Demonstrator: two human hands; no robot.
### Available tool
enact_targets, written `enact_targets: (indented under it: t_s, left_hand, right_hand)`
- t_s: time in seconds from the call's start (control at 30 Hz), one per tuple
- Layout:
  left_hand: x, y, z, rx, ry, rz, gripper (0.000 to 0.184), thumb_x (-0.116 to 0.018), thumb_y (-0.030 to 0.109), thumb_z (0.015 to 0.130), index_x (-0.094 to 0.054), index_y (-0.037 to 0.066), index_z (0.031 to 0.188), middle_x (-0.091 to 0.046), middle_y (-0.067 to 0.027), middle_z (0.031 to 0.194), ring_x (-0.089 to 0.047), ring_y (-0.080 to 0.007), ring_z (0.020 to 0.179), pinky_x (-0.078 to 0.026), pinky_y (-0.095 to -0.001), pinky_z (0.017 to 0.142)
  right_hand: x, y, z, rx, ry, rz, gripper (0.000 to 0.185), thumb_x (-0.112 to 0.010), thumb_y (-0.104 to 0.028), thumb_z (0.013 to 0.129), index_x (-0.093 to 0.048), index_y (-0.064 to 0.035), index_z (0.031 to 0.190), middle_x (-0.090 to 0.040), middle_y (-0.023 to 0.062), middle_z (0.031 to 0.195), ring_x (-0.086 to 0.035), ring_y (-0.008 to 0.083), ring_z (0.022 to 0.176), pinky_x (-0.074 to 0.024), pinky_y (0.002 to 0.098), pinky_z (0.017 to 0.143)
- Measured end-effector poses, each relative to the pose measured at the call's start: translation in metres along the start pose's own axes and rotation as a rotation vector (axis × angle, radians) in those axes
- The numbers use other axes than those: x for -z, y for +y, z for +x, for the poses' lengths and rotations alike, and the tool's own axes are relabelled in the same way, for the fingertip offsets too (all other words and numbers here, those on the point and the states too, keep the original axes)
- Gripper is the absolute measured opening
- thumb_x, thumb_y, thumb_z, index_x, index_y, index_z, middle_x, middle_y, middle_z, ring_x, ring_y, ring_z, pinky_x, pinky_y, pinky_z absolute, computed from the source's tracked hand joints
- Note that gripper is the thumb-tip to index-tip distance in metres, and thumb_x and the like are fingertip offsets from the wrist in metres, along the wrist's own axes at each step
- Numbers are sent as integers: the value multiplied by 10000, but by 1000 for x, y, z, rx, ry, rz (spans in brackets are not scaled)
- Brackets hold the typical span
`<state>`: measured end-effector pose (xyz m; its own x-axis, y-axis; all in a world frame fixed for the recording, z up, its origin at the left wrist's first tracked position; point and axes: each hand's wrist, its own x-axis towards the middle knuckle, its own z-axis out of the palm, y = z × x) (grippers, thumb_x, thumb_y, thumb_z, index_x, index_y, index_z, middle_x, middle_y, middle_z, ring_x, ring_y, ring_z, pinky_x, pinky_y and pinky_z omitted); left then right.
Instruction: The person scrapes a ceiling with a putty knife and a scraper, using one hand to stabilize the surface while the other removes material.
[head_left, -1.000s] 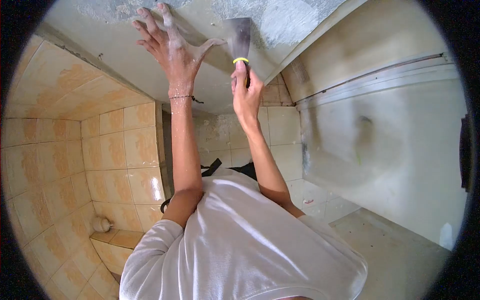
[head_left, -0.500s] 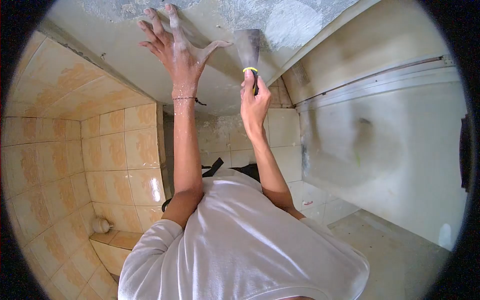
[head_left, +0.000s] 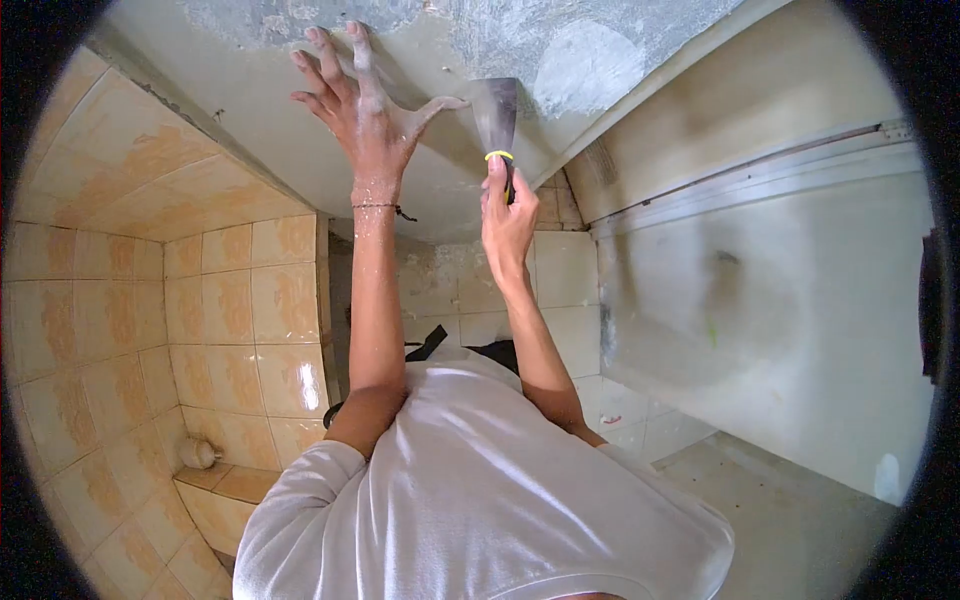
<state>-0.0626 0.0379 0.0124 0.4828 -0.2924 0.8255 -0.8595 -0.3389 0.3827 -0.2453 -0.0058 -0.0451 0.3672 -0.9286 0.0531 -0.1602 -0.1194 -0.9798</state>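
My left hand (head_left: 372, 125) is spread against the painted wall (head_left: 270, 120), its fingers whitened with dust. It holds nothing, and its thumb points toward the blade beside it. Wrapped round a black and yellow handle, my right hand (head_left: 509, 215) grips a putty knife (head_left: 496, 115). The wide metal blade points up and lies at or very near the lower edge of a bare grey patch (head_left: 490, 40), where the paint is gone. A whitish round spot (head_left: 592, 68) shows on that patch, just right of the blade.
Orange-patterned tiles (head_left: 228, 300) cover the wall at the left, with a small roundish fixture (head_left: 200, 453) above a tiled ledge (head_left: 245, 484). A pale door-like panel (head_left: 780, 310) stands at the right. White floor tiles (head_left: 566, 335) show beyond my body.
The whole view has shifted slightly, so the hands and wall sit a little lower in the picture. My left hand stays spread and the putty knife stays beside it in my right hand.
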Motion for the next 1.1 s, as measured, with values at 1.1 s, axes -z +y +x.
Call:
enact_targets:
  t_s: [1.1]
  left_hand:
    - [-1, 1, -1, 43, 4, -43, 1327, -824, 764, 616, -272, 189, 1677, -77, -141, 1760, 51, -394, 1616, 21, -724, 1218]
  right_hand:
    - [86, -77, 44, 394, -8, 445, 119, -704, -119, 1019, -605, -54, 1014, -677, 53, 921, -637, 132, 850, -500, 301, 811]
